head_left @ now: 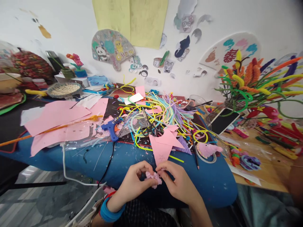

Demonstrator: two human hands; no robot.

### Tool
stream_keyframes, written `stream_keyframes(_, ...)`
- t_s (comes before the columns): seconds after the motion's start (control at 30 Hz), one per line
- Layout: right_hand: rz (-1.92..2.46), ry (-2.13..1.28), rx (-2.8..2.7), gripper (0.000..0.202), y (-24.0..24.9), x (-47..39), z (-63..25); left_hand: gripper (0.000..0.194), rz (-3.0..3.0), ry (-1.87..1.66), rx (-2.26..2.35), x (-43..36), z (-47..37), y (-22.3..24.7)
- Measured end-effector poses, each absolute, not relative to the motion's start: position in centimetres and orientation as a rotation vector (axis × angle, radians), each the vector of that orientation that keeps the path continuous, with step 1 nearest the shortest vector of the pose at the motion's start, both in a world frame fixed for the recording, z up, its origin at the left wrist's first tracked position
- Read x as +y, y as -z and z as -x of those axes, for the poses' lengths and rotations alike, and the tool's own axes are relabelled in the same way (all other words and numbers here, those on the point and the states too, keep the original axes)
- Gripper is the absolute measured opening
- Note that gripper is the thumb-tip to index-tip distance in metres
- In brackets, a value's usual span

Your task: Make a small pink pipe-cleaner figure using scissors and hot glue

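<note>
Over the near edge of the table, my left hand [139, 179] pinches a small, curled bundle of pink pipe cleaner [153, 181] between thumb and fingers. My right hand [172, 179] is closed at the bundle's right side, its thumb and forefinger gripping the pink fuzzy material; the exact spot is partly hidden by the fingers. Just beyond the hands lies a pink paper cutout [163, 148] with a small star drawn on it. A blue glue gun [111, 128] rests to the left. Scissors [149, 130] lie among the pipe cleaners.
Loose pastel pipe cleaners [170, 108] heap in the middle. Pink paper sheets [59, 116] cover the left. A pencil [196, 153], a pink fuzzy piece [207, 149] and a phone [224, 120] lie rightward. A white cable [71, 179] hangs over the front edge.
</note>
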State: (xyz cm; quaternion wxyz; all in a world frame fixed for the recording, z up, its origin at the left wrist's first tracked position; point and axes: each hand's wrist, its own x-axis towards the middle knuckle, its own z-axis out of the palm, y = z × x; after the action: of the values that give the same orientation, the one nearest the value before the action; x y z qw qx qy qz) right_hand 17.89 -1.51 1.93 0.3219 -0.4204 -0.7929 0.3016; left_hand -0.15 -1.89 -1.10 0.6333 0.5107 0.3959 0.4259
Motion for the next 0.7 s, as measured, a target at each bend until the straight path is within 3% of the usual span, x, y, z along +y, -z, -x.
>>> stream_keyframes(0.23,1.122,-0.873,-1.720,0.014,2.1,-1.2,-16.5,0.029,-0.848,-1.174,0.860,-1.8,-0.3,2.6)
stream_keyframes(0.47,1.213,-0.497,-1.776,0.016,2.6,-3.2,-15.8,0.020,-1.042,-1.405,1.216,-2.3,-1.0,3.0)
stream_keyframes(0.7,1.197,-0.221,-1.975,0.015,1.8,-4.1,-15.8,0.011,-1.355,-1.237,1.318,-2.2,-0.8,2.7)
